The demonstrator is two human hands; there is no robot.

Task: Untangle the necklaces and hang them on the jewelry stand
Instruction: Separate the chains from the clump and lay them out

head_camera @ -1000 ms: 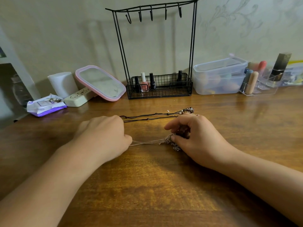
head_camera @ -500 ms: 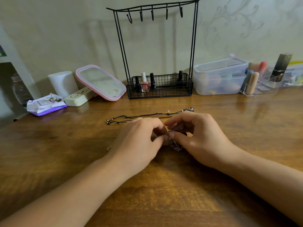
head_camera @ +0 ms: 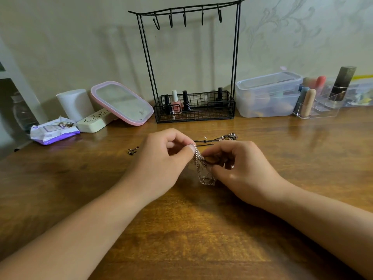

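A tangled silver chain necklace [head_camera: 202,172] hangs between my two hands just above the wooden table [head_camera: 181,239]. My left hand [head_camera: 161,160] pinches its upper end with thumb and forefinger. My right hand [head_camera: 242,168] grips the other part of the bundle together with a small brown pendant [head_camera: 211,159]. Behind the hands a black cord necklace [head_camera: 203,140] with a beaded end [head_camera: 230,136] lies flat on the table; its other end [head_camera: 133,150] shows left of my left hand. The black wire jewelry stand [head_camera: 187,63], with bare hooks along its top bar, rises at the back.
Nail polish bottles [head_camera: 177,102] fill the stand's basket. A pink-framed mirror [head_camera: 121,104], a white roll [head_camera: 74,104], a cream case [head_camera: 94,120] and a purple wipes pack [head_camera: 54,132] sit at the back left. A clear lidded box [head_camera: 268,96] and an acrylic organizer [head_camera: 321,104] stand at the back right.
My left hand let go of the stretched-out strand, moved right to meet my right hand and pinched the chain. Both hands lifted the bundle slightly off the table.
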